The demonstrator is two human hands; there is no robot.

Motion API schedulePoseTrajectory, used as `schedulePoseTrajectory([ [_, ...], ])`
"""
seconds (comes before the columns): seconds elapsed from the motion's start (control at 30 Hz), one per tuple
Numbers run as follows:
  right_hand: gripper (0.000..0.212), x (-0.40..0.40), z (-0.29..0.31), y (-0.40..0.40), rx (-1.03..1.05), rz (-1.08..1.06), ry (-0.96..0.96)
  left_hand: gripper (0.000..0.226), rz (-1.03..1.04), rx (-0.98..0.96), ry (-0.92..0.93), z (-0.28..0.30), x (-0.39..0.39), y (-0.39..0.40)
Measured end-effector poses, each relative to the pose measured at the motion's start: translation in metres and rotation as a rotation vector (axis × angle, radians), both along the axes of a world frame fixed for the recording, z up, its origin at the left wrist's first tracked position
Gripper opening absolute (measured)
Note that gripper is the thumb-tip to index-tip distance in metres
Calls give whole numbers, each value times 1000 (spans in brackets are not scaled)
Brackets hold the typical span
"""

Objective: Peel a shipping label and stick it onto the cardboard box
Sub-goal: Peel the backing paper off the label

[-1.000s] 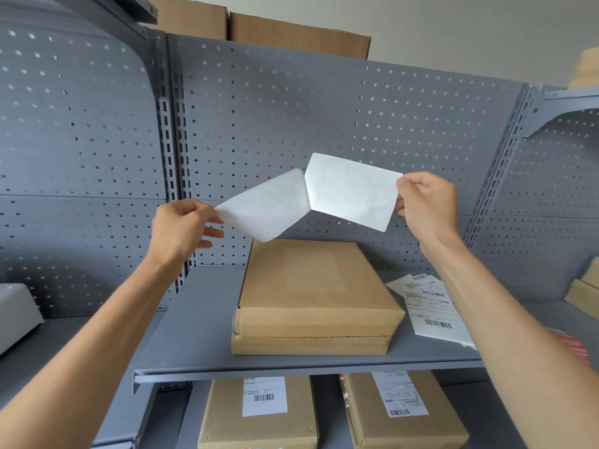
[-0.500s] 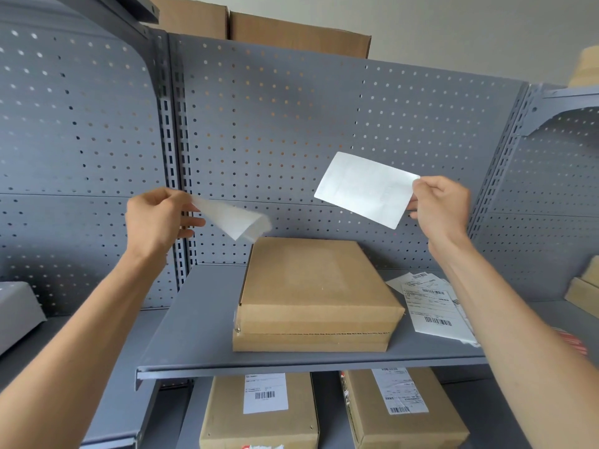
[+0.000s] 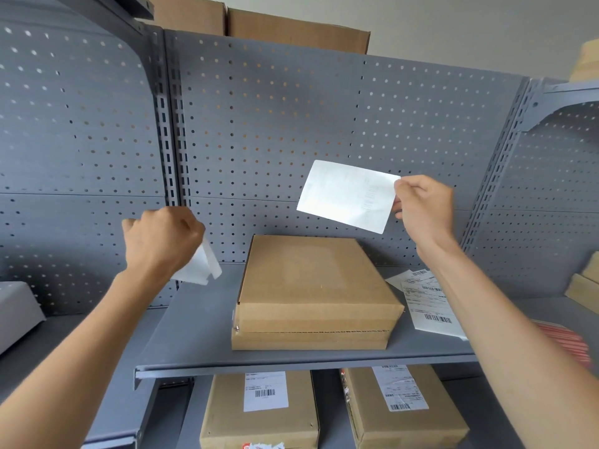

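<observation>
Peel done: my right hand [image 3: 424, 210] pinches the label [image 3: 346, 196]; left hand [image 3: 162, 238] clutches the backing [image 3: 201, 267]. Next, I lower it flat onto the cardboard box [image 3: 311, 277].

white shipping label [image 3: 346, 196] held up, tilted, above a closed brown cardboard box [image 3: 312, 286] lying flat on the shelf.

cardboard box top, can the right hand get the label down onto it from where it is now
Probably yes: the right hand holds the peeled label in the air just above the cardboard box, whose top is bare, and nothing lies between them.
</observation>
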State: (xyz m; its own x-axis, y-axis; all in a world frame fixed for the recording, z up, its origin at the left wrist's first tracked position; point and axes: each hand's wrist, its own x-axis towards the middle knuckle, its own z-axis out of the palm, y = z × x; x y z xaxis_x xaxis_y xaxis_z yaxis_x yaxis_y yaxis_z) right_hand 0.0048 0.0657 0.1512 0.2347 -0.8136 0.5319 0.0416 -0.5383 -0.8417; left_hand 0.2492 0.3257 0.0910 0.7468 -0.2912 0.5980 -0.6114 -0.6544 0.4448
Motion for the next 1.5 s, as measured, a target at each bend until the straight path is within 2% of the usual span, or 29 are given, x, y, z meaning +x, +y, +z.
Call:
schedulePoseTrajectory([
  [0.2,15,4,0,4,-8,15,11,31,-50,166,-28,-14,-9,-13],
  [0.47,15,6,-4,7,-52,7,1,24,-242,-99,153,-5,-15,-28],
  [0.63,16,11,-7,22,-301,-53,-53,17,-510,-281,257,24,-44,-44],
  [0.87,13,25,-14,43,-708,-116,-63,33,-775,-515,546,58,-83,-79],
  [1.13,18,32,-28,39,-1149,-201,-7,37,-767,-621,693,65,-90,-90],
  [1.23,21,32,-31,39,-1224,-228,17,37,-741,-599,721,64,-87,-89],
  [1.37,19,33,-34,38,-1286,-226,45,23,-715,-585,733,63,-85,-88],
  [1.5,19,33,-39,38,-1323,-188,82,21,-695,-587,724,62,-81,-90],
])
